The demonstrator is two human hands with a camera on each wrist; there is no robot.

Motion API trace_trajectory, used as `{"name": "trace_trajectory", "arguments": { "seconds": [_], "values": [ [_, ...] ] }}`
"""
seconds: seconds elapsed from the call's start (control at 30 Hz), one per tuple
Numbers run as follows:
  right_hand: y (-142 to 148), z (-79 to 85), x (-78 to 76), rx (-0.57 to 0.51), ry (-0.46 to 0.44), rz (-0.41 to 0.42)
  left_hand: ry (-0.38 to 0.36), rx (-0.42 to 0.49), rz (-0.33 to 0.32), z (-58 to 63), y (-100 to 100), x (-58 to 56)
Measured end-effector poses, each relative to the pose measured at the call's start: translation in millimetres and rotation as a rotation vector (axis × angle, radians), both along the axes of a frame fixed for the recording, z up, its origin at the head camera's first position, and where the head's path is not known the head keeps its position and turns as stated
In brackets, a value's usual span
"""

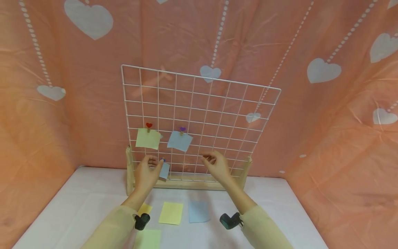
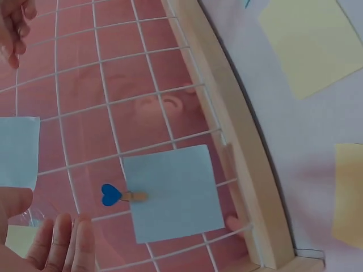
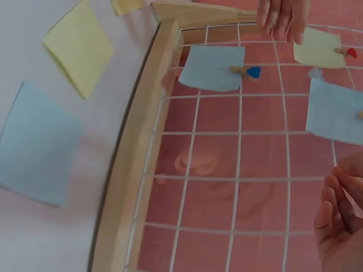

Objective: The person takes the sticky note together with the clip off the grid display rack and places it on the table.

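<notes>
A white wire grid stands in a wooden base. On its lower left, a blue sticky note hangs from a small wooden clip with a blue heart. My left hand is beside this clip, thumb and fingers apart, with nothing visible between them. Above it, a red-heart clip holds a pale green note, and a purple-heart clip holds another blue note. Farther right, my right hand hovers before the grid, fingers loosely curled; no held thing shows.
On the white table in front of the base lie a yellow note, a blue note, a pale green note and an orange-yellow note partly behind my left forearm. A pink curtain with hearts surrounds the table.
</notes>
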State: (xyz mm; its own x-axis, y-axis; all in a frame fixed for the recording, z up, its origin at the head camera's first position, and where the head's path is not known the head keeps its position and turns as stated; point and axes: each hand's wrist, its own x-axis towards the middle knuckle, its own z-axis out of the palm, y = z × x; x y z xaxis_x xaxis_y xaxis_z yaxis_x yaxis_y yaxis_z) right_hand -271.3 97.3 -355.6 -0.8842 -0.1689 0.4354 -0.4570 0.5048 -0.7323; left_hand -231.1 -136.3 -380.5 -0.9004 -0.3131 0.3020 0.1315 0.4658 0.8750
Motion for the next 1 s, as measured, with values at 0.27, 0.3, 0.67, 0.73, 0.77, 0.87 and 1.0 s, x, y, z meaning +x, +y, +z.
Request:
{"name": "trace_trajectory", "arguments": {
  "seconds": [0.27, 0.3, 0.67, 0.73, 0.77, 0.87, 1.0],
  "values": [
    [-21.6, 14.7, -6.6, 0.006, 0.068, 0.032, 0.130, 0.039, 0.009, 6.4, 6.0, -10.3],
    [-24.2, 15.7, -7.5, 0.002, 0.080, 0.037, 0.144, 0.047, 0.006, 6.5, 6.5, -11.3],
    [-44.0, 31.8, -15.4, -0.026, 0.109, 0.038, 0.183, 0.096, -0.042, 7.5, 17.0, -25.5],
    [-48.1, 38.8, -16.8, -0.018, 0.131, 0.044, 0.204, 0.112, -0.053, 11.2, 19.0, -27.6],
    [-50.2, 42.1, -17.6, -0.013, 0.143, 0.050, 0.212, 0.117, -0.059, 13.0, 20.0, -28.6],
    [-55.7, 50.5, -20.2, 0.013, 0.170, 0.073, 0.231, 0.140, -0.074, 18.1, 23.4, -31.1],
    [-61.5, 58.0, -22.7, 0.072, 0.180, 0.084, 0.257, 0.144, -0.069, 22.3, 27.4, -32.1]
  ]
}}
